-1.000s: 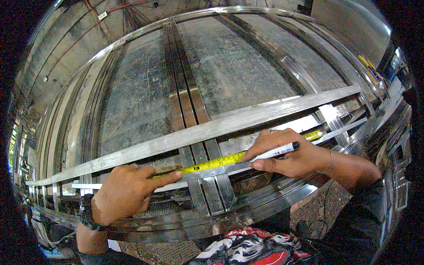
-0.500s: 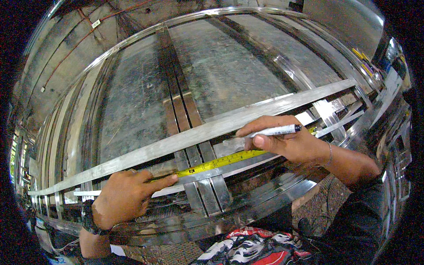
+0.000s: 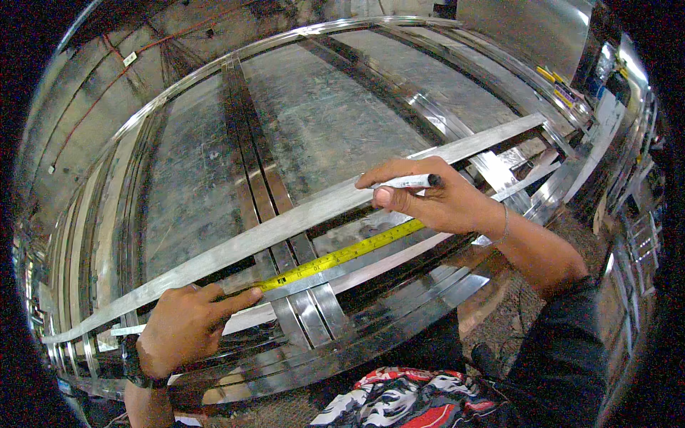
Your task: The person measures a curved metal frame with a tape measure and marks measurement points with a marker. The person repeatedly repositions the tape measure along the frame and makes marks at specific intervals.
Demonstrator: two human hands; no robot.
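A yellow tape measure blade [image 3: 342,255] lies stretched along a flat grey metal strip [image 3: 357,269], between my two hands. My left hand [image 3: 182,328] is closed at the blade's left end, its index finger pointing along the tape; the tucked fingers are partly hidden. Pinched between the thumb and fingers of my right hand [image 3: 457,203] is a white marker [image 3: 410,182] with a dark end. The tape passes beneath that hand, and its far part is hidden. Just beyond the tape runs a long pale metal bar [image 3: 235,253], set slantwise across the frame.
Under everything is a large metal framework with dark sheet panels [image 3: 335,107] and shiny crossbars [image 3: 303,317]. Yellow-handled tools [image 3: 556,85] lie at the far right. A concrete floor with a red cable [image 3: 171,46] shows at the far left.
The view has shifted, so the framework sits further left. My right hand has lifted slightly and turned the marker, its dark end now facing me more. My left hand stays at the tape's end.
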